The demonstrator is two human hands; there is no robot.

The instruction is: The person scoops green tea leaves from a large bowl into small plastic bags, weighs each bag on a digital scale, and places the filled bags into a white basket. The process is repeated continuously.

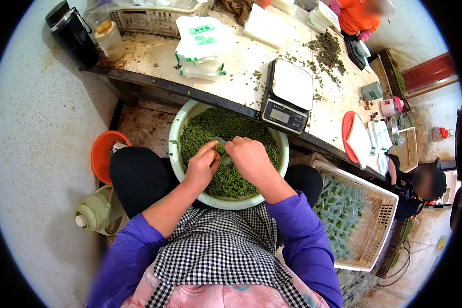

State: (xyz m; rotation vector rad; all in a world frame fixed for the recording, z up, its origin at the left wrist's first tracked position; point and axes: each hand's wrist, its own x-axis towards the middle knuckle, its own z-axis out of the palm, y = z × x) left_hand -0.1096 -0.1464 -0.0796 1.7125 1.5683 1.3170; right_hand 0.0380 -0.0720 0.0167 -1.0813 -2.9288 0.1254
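Between my knees stands a round pale basin [175, 154], heaped with small round green berries [233, 185], like green peppercorns. Above the heap, both hands pinch a small clear plastic bag [220, 146]. My left hand [203, 165] has its fingers closed at the bag's left side. Opposite it, my right hand [247, 155] comes in from the right, knuckles up, its fingertips closed at the bag's upper edge. How much the bag contains is hidden by my fingers.
A digital scale [291, 84] and stacked plastic bags [203, 43] sit on the table [231, 90] ahead. Right of me, a crate [377, 226] holds several filled bags [339, 213]. Left are a red bucket [98, 159] and green flask [95, 210]. Two other people are at the right.
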